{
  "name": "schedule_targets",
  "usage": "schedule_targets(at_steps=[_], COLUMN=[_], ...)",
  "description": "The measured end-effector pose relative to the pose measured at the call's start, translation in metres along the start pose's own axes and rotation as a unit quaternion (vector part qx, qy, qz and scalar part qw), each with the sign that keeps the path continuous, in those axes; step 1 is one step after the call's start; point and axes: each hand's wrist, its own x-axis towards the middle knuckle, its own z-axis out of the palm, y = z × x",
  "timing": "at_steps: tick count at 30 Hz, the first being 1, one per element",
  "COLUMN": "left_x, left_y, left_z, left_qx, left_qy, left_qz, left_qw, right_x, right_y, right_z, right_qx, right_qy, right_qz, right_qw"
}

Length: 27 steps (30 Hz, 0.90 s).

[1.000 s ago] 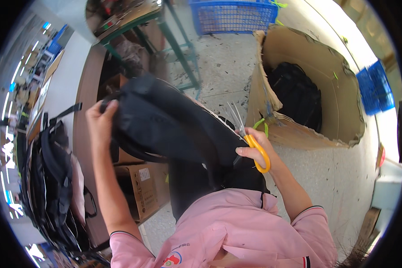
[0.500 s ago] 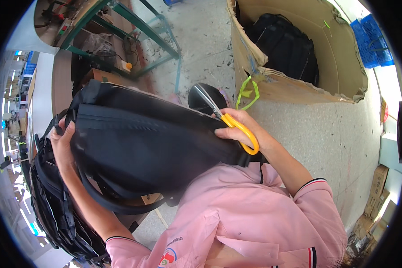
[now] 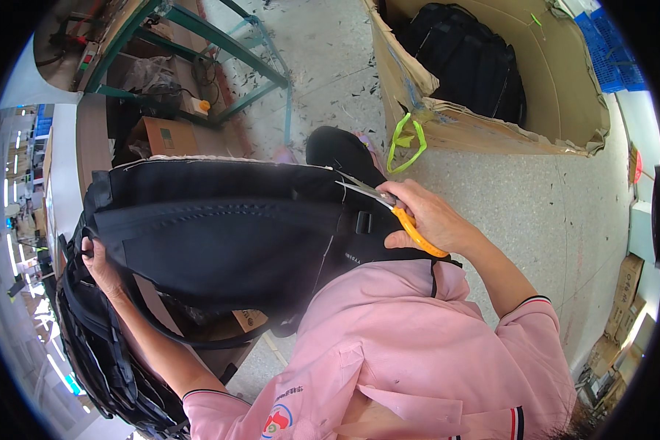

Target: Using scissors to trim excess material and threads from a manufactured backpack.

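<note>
Scissors [image 3: 420, 236] sat in my right grip [image 3: 444, 220], my hand wrapped round their orange handles, with the slim metal blades [image 3: 374, 196] pointing leftward, slightly parted, at the pale edging [image 3: 235, 159] on the rim of a black bag [image 3: 220, 249]. That bag stretched from just beside my right grip across to my left grip [image 3: 104, 268], which was clasped on a strap-like piece [image 3: 88, 254] at its other end. The step, I judged, was snipping stray bits from that edging; doing it well seemed to call for a taut rim, blades kept along the border, and small cuts with the tips, so the fabric itself went unnicked. A thin pale line [image 3: 325, 257] ran left of my right grip and nearer my body; thread or seam, I could not tell, so it deserved a look before any cut.

My right forearm came in from the lower right, elbow bent, the thumb below the handles. My left forearm reached forward past the bag's near side.

Beside my left forearm lay a pile of black bags [image 3: 99, 337]. Beyond my right grip hung a lime-green strip [image 3: 418, 147] at a cardboard box [image 3: 484, 130], another black bag [image 3: 466, 59] inside. Farther ahead, between my grips, stood a green-legged desk [image 3: 231, 48].
</note>
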Motion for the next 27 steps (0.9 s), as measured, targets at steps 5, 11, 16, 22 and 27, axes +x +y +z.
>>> schedule_targets(at_steps=[5,11,16,22,27], left_x=[0.005,0.000,0.004,0.007,-0.009], left_y=[-0.012,-0.014,-0.022,-0.021,-0.005], left_z=[-0.033,-0.037,-0.056,-0.053,-0.030], left_qx=[-0.031,-0.046,-0.075,-0.056,-0.066], left_qy=[-0.044,0.001,-0.024,-0.029,-0.017], left_qz=[0.021,0.025,0.021,0.027,0.025], left_qw=[0.998,0.999,0.997,0.998,0.997], right_x=[0.018,0.030,0.034,0.041,0.041], right_y=[0.004,0.009,0.009,0.011,0.010], right_z=[0.004,0.003,0.002,0.000,0.001], right_qx=[-0.031,-0.025,0.003,-0.043,-0.018], right_qy=[0.013,0.015,0.014,0.031,0.043], right_qz=[-0.016,-0.075,-0.100,-0.135,-0.166], right_qw=[0.999,0.997,0.995,0.989,0.985])
